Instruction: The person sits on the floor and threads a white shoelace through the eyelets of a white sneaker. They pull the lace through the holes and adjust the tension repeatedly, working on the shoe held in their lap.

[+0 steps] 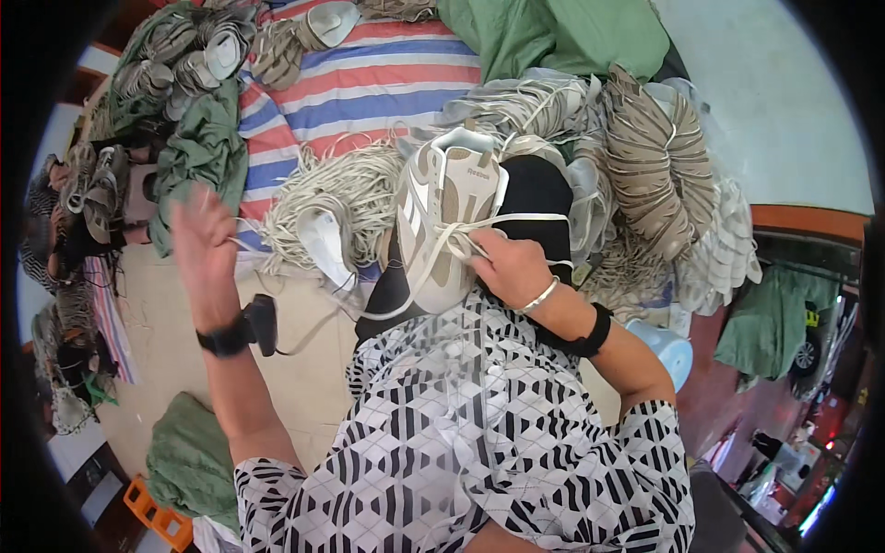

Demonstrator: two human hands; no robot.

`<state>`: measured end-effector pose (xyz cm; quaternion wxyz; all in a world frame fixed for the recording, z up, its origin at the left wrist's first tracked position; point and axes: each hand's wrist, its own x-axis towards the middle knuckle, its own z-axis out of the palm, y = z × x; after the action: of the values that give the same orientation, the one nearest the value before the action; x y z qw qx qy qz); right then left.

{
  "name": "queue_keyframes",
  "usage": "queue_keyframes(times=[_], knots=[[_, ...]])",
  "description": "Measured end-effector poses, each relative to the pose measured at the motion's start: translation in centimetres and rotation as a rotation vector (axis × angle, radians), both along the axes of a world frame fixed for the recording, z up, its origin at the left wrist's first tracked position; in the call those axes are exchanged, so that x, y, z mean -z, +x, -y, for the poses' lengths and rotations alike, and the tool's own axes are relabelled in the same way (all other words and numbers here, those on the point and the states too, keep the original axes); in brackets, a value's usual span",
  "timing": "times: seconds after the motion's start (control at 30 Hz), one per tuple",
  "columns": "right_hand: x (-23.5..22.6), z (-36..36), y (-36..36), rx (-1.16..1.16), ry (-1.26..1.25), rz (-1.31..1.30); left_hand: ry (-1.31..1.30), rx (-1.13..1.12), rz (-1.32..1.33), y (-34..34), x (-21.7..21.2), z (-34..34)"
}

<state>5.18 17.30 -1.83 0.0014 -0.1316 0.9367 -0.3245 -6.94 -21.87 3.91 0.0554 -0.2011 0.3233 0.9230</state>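
At the smooth beige shoe (452, 192), I see the bent right hand (516, 269), grip clamped on flat lace (450, 234); left of it, the raised left hand (204, 226) blurs, its grip I cannot tell.

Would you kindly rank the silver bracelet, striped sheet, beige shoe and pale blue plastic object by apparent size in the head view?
Largest to smallest:
Striped sheet
Beige shoe
Pale blue plastic object
Silver bracelet

The shoe (449, 195) lies right of piled laces (300, 195).
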Motion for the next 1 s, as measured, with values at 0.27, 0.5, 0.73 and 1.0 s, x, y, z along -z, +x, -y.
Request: queue_keyframes(times=[0.27,0.5,0.73,1.0], knots=[[-5.2,2.1,0.8,-0.534,0.117,0.276,-0.472,0.381,-0.16,2.1,3.5,-7.0],[-3.6,-5.1,1.4,-0.172,-0.281,-0.039,-1.483,0.782,-1.15,5.3,0.5,-17.4],[-3.6,-4.4,0.6,0.146,-0.721,0.494,-1.809,0.974,-1.454,4.0,1.3,-19.4],[-2.2,-5.5,2.1,-0.062,-0.356,0.495,-1.603,0.996,-0.924,4.2,3.0,-19.6]])
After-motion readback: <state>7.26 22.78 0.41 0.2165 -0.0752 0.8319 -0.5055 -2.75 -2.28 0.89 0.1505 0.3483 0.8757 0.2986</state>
